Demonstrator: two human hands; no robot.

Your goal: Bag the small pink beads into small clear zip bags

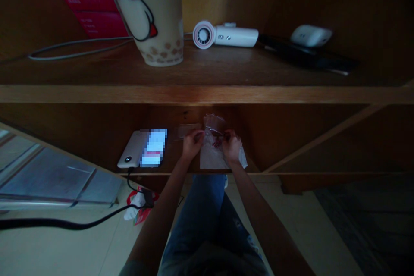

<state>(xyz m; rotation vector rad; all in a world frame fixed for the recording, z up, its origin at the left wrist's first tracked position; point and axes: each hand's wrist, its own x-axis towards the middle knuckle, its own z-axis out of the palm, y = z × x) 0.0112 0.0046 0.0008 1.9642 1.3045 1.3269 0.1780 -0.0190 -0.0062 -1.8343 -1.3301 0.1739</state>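
My left hand (193, 143) is closed in a pinch at the left edge of a small clear plastic bag (215, 130). Opposite it, my right hand (232, 147) pinches the right side of the same bag; the exact grip is dim and small. Beneath and between the hands lies a white paper sheet (210, 160), partly covered by my right hand. Several tiny dark-red pieces (217, 142) show between the hands; whether they are in the bag or on the paper I cannot tell. More clear plastic bags (212, 119) fan out just behind.
Left on the lower shelf are a white power bank (130, 148) and a lit phone (154, 148); a black cable (128, 179) hangs down. A wooden shelf edge (207, 94) runs above the hands, with a bubble tea cup (161, 17) and a white handheld fan (236, 36) on that shelf.
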